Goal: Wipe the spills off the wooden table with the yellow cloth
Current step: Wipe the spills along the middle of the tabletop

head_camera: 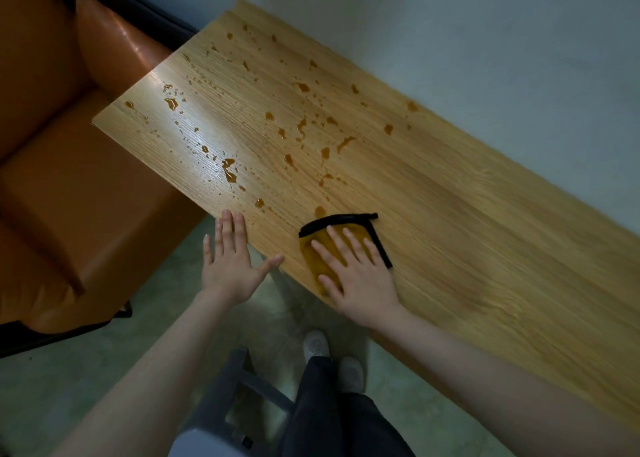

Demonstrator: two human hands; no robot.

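Note:
A long wooden table (450,214) runs from upper left to lower right. Amber spills (301,127) dot its left half in several drops and small puddles. The yellow cloth (320,249) with a black trim lies near the table's front edge. My right hand (356,273) lies flat on the cloth with fingers spread and pressed onto it. One puddle sits just beyond the cloth's far edge. My left hand (230,259) is open, fingers apart, with its fingertips resting at the table's front edge, left of the cloth.
An orange leather armchair (69,179) stands against the table's left end. A pale wall (485,41) runs behind the table. Below me are my legs and white shoes (332,359), a grey stool frame (235,404) and a greenish floor.

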